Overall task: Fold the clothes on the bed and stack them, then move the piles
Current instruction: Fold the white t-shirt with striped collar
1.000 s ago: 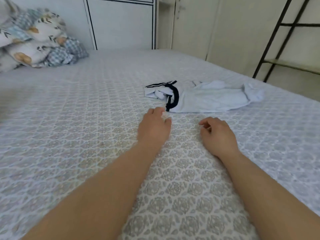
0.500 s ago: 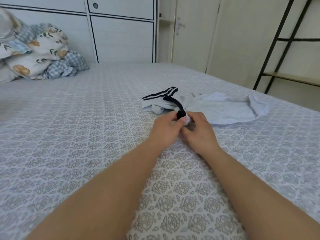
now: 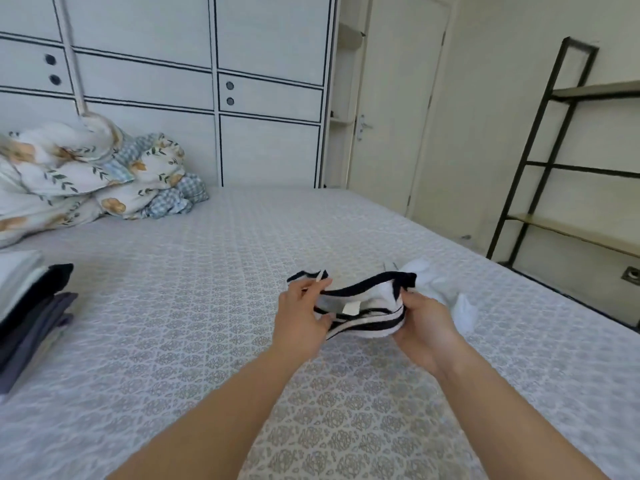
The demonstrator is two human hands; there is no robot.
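Lifted off the bed since 0.5 s ago, the white garment [image 3: 367,306] with black-striped trim now hangs between both hands above the bed [image 3: 214,306], its loose end trailing to the right. The left hand [image 3: 304,320] pinches the striped band at one side and the right hand [image 3: 424,327] grips the other, fingers curled round the cloth. My guess is the trailing end could drag and bunch under the fold, and a loose pinch on the thin band could let one side drop. Count: 1 garment in hand, 2 hands on it, 1 stack of folded clothes [image 3: 31,317] at the left edge, well apart, 1 heaped floral quilt [image 3: 86,174] by the wardrobe [image 3: 266,71], 1 ladder shelf [image 3: 571,168] at right.
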